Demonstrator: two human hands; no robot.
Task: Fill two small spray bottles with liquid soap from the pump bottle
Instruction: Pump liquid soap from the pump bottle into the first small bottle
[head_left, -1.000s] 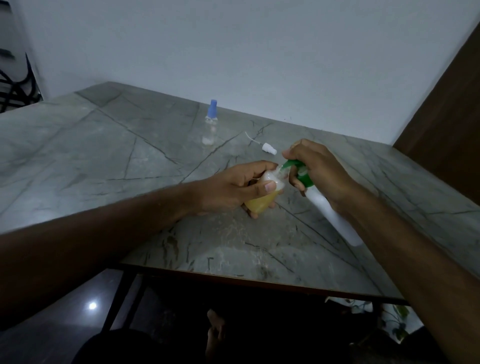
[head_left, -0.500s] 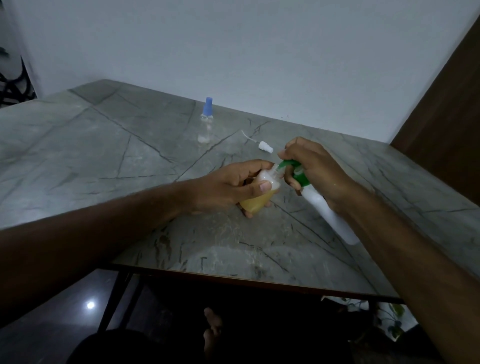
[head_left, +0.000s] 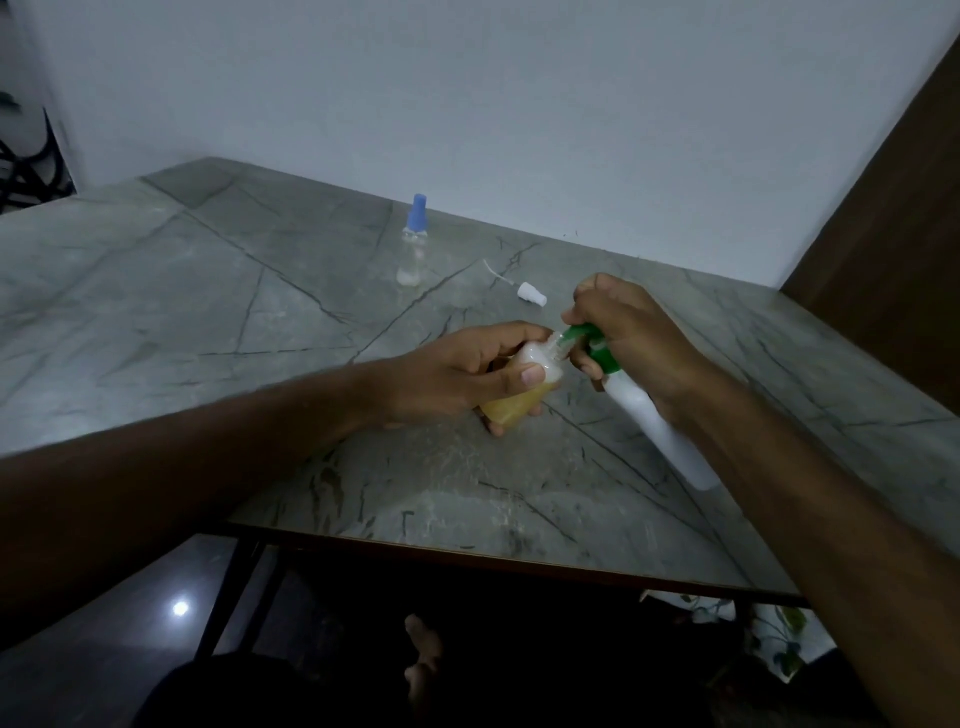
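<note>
My left hand (head_left: 457, 371) grips a small clear spray bottle (head_left: 519, 397), tilted and partly filled with yellow soap, its mouth uncapped. My right hand (head_left: 634, 338) holds a white pump bottle (head_left: 660, 431) by its green pump head (head_left: 589, 345), tipped so the nozzle meets the small bottle's mouth. A second small spray bottle (head_left: 413, 244), clear with a blue cap, stands upright farther back on the table. The removed white spray top (head_left: 530, 292) with its thin dip tube lies between that bottle and my hands.
The work is on a grey marble-patterned table (head_left: 208, 312) whose front edge runs below my forearms. A white wall stands behind it and a brown wooden panel (head_left: 893, 234) at the right. My foot shows on the dark floor under the table.
Both hands and the two bottles stay joined in about the same spot. The view has shifted slightly; the pump nozzle remains at the small bottle's mouth.
</note>
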